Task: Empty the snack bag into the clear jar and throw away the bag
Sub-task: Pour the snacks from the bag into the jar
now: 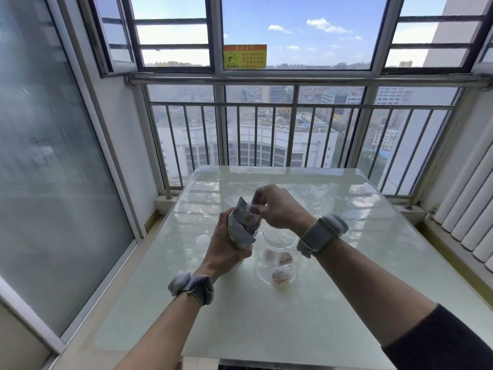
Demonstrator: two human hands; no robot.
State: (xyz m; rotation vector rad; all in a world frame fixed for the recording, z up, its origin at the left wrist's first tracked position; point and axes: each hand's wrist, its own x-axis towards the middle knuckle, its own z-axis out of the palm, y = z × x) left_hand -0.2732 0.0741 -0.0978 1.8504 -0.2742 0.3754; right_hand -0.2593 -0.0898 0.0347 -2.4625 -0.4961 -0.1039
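Our left hand (229, 244) grips the bag (244, 222); right fingers (260, 202) pinch inside its mouth, beside the jar (277, 259). Risk: snacks drop onto the table (346, 263).

One snack bag (243, 227), one clear jar (277, 259), three wrapped snacks (279, 276) inside, two wristbands (192, 287).

Glossy pale table (346, 263) beside balcony railing (293, 134), yellow warning sticker (245, 56) on window

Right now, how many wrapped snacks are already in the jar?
3 in the clear jar: two side by side, one nearer. More may hide in the bag.
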